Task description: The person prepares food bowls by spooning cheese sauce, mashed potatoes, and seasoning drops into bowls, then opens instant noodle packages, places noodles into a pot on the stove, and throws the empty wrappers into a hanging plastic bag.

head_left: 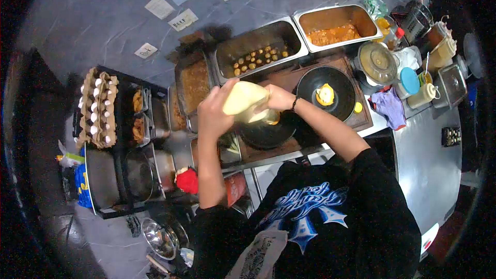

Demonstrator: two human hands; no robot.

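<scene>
A pale yellow container is tilted above the lower black pan, partly hiding it. My left hand is wrapped round its left side. My right hand, with a dark bracelet at the wrist, grips its right end. Just under the container, a bit of orange-yellow food shows in the pan. To the right, a second black pan holds an egg with a yellow edge. Both pans sit on a brown board.
Steel trays with small round pieces and orange-red food stand behind the pans. Egg cartons are at the left. A lidded pot, bottles and a purple cloth are at the right.
</scene>
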